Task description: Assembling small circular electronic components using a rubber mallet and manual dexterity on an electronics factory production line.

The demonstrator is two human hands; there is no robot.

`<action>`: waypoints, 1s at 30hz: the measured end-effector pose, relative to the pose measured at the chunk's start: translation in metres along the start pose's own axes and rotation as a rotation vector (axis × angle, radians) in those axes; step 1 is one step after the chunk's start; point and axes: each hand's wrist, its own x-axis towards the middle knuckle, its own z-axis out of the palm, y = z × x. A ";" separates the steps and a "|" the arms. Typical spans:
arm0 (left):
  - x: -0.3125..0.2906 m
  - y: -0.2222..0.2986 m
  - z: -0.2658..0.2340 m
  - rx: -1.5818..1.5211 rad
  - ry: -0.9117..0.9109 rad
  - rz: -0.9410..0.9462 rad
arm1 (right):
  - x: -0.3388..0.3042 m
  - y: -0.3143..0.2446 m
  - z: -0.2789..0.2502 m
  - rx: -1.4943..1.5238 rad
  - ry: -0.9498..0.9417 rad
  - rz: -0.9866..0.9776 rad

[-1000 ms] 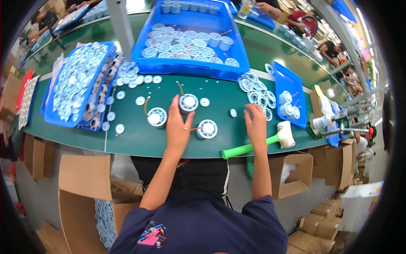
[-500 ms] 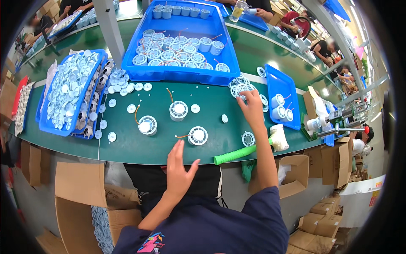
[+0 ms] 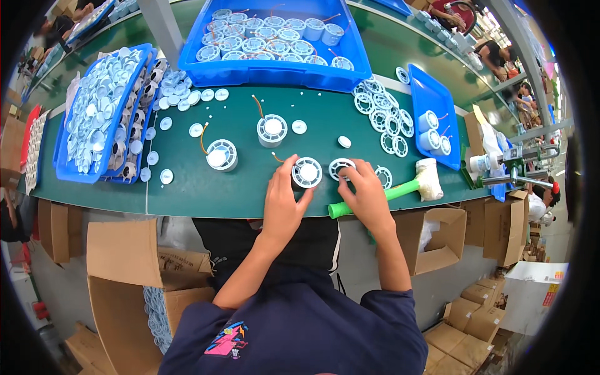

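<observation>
Head view: the left hand point(image 3: 282, 203) has its thumb and fingers curled round the side of a cup point(image 3: 307, 172), which stands on the green table point(image 3: 187, 197) with its ringed top up and an orange wire point(image 3: 278, 158) leading off to the left. The right hand point(image 3: 370, 203) pinches a ring point(image 3: 342, 167) between thumb and fingertips, just to the right of that cup and apart from it.

A loose ring point(image 3: 383, 178) lies just beyond the right hand's fingers. The mallet point(image 3: 400, 190) is the closest obstacle: its green handle runs under the right hand toward the table edge, its white-wrapped head pointing right. Beyond the hands stand a second cup point(image 3: 272, 130) and a third cup point(image 3: 222, 155), both wired, with a small cap point(image 3: 299, 127) and a tilted cap point(image 3: 344, 142) near them.

Farther out, a big blue bin point(image 3: 275, 79) full of cups closes off the back, and a heap of rings point(image 3: 382, 112) sits by its right corner. A blue tray point(image 3: 431, 94) with three cups comes next, then a clamp point(image 3: 512, 169) with a red-tipped lever. On the left, a tray point(image 3: 78, 177) is heaped with caps beside a grey post point(image 3: 161, 28). An open carton point(image 3: 125, 250) is below the table.

The dark shirt point(image 3: 294, 331) carries a pink and blue print. A white box point(image 3: 531, 300) at lower right bears a red and yellow label, too small to read.
</observation>
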 end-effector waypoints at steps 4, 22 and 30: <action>-0.001 0.001 0.000 0.002 0.027 0.020 | 0.006 -0.008 0.004 -0.067 0.039 -0.063; 0.000 0.003 -0.002 0.029 0.064 0.024 | 0.015 -0.058 0.008 0.077 0.237 -0.366; -0.002 -0.002 0.003 0.035 0.115 0.036 | 0.027 -0.057 0.026 0.050 0.150 -0.324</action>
